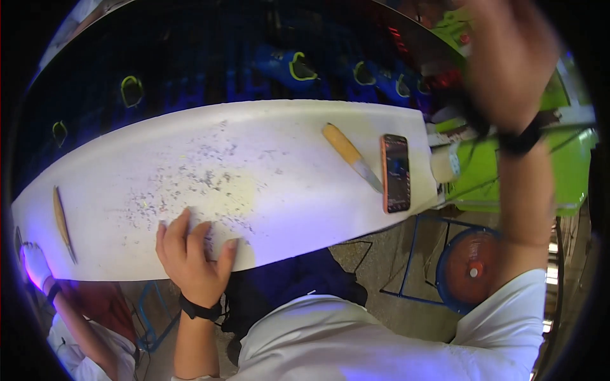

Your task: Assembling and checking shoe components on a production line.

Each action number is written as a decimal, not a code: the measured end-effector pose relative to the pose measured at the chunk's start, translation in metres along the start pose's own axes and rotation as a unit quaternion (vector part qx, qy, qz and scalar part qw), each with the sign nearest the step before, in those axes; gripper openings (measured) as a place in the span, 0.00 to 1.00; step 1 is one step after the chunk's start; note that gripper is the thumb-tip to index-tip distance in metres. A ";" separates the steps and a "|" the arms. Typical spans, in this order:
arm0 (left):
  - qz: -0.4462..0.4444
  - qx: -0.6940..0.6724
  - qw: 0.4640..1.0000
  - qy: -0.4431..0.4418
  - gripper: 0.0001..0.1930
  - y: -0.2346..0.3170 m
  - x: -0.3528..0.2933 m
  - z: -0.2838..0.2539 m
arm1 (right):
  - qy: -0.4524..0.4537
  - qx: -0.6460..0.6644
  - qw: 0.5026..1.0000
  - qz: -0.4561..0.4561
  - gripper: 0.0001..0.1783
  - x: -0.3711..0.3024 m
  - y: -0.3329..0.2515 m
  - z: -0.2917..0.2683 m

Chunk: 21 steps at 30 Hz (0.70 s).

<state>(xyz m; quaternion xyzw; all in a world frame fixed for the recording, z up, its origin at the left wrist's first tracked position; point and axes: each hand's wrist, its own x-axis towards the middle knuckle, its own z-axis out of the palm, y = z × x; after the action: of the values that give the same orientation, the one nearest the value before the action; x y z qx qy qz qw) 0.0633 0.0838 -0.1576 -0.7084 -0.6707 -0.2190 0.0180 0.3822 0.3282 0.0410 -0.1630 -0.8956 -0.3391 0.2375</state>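
Note:
My left hand (194, 257) rests at the near edge of the white table (298, 197), fingers spread and nothing in its grip. Just beyond its fingertips, many small dark slivers (190, 178) lie scattered over the surface. High at the upper right, my right hand (511, 70) is lifted above the table's right end. Motion smears it and its fingertips run toward the picture's top rim, so whether it holds anything does not show. A wooden-handled knife (352, 155) lies beside a smartphone (396, 173) with a lit screen on the right part of the table.
Farther left lies a slim pointed wooden tool (61, 222), near a co-worker's gloved hand (37, 263). Behind the table stretches a dark surface carrying several objects with yellow-green edges (131, 92). At right are green panels (534, 171) and a round stool (470, 270).

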 end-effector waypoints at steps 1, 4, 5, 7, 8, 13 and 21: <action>0.016 -0.033 0.999 0.011 0.22 0.000 -0.002 0.012 | 0.091 0.251 0.945 0.187 0.10 -0.007 -0.049 0.009; 0.040 -0.107 0.993 0.011 0.20 -0.014 -0.017 0.027 | -0.313 0.126 0.880 0.334 0.24 -0.075 -0.057 0.071; 0.047 -0.111 0.993 0.013 0.20 -0.016 -0.019 0.030 | -0.323 0.067 0.888 0.321 0.34 -0.108 -0.042 0.104; 0.043 -0.100 0.994 0.002 0.21 -0.022 -0.026 0.029 | -0.476 0.137 0.771 0.400 0.40 -0.139 -0.018 0.154; 0.041 -0.094 0.995 0.003 0.21 -0.023 -0.027 0.028 | -0.471 0.143 0.773 0.400 0.40 -0.141 -0.016 0.168; 0.039 -0.092 0.995 0.018 0.20 -0.020 -0.028 0.027 | -0.579 0.087 0.704 0.403 0.38 -0.118 -0.013 0.189; -0.062 -0.358 0.929 0.069 0.36 -0.012 -0.026 0.016 | -0.294 0.351 0.858 0.234 0.33 -0.010 -0.112 0.030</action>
<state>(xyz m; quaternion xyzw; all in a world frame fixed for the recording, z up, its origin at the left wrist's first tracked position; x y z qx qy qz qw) 0.0561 0.0657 -0.1835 -0.6085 -0.5873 -0.4931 -0.2041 0.3303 0.2675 -0.0433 -0.3654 -0.9190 0.1263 0.0769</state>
